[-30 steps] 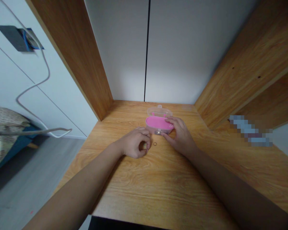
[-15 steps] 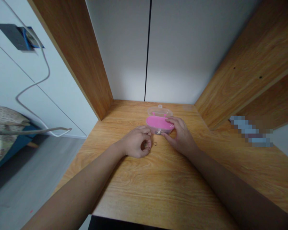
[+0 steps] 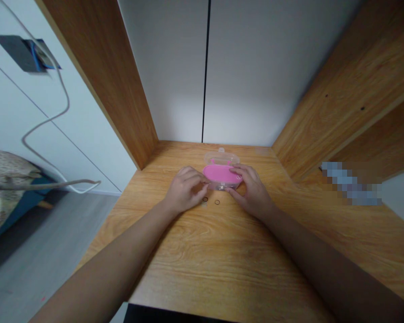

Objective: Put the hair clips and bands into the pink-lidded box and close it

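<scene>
A small oval plastic box [image 3: 218,185] with clear sides stands on the wooden surface, its pink inner cover [image 3: 218,172] in place. Its clear lid [image 3: 222,158] is tipped back behind it. My right hand [image 3: 252,188] grips the box's right end, thumb on the front and fingers over the pink cover. At the left front corner, my left hand [image 3: 187,189] has thumb and fingertips closed on the box edge. Two thin dark rings lie in front: a left ring [image 3: 205,199] by my left thumb and a right ring [image 3: 217,202]. A tiny pale piece [image 3: 204,205] is beside the left one.
The wooden surface [image 3: 188,264] is bounded by a white panel [image 3: 175,89] at the back and wooden boards at both sides. A blurred-out item [image 3: 352,186] lies at the right. A white cable [image 3: 67,96] hangs at the left.
My left hand has moved up and left from the surface to the box's left corner, uncovering a second ring and a tiny pale piece. My right hand keeps its grip.
</scene>
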Demonstrator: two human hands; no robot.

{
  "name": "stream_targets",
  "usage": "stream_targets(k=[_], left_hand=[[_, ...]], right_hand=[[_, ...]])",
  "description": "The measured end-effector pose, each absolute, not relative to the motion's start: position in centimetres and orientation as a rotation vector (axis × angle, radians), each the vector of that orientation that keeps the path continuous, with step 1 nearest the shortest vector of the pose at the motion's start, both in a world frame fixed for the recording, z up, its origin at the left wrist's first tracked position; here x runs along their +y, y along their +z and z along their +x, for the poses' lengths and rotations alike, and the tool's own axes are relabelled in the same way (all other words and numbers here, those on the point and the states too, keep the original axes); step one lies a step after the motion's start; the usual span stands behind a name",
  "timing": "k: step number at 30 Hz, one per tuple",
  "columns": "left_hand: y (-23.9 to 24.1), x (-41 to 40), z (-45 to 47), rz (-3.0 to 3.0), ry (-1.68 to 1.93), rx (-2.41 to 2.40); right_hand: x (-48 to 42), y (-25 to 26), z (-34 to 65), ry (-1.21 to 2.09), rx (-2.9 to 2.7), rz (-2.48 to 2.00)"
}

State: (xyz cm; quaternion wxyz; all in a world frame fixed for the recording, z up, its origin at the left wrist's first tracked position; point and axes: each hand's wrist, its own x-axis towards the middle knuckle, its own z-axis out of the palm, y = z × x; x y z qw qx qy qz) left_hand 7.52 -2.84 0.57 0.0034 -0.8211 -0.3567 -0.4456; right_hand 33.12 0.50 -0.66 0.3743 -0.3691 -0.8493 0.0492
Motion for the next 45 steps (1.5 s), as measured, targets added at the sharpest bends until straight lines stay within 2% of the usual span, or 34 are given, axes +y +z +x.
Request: stream_targets(k=[5,11,21,27,39,45], left_hand=[[0.7,-2.7,7.3,-2.39,-1.518,-1.099],[0.6,-2.7,7.1,-2.381,-1.49,-1.184],[0.3,-2.5,6.7,-2.34,-1.367,-1.372],[0.3,-2.2,6.6,-2.396,-1.311,-1.366],[0.8,-2.0,6.1,-2.497,-0.961,-1.195],[0.7,-2.2,6.3,-2.467,-0.968,-1.19]], right_hand=[[0.2,-0.5,33.0,0.157,-2.206,-0.914],[-0.2,-0.4,32.8,0.198,-2.236,-0.83],[-0.3,-0.3,32.8,0.186,-2.244,-0.804],[-0.3,-0.3,32.7,0.18,-2.241,-0.807],[-0.3,-0.1,32.7,0.189,-2.235,-0.8],[-0.3,-0.2,32.6,0.189,-2.237,-0.81]])
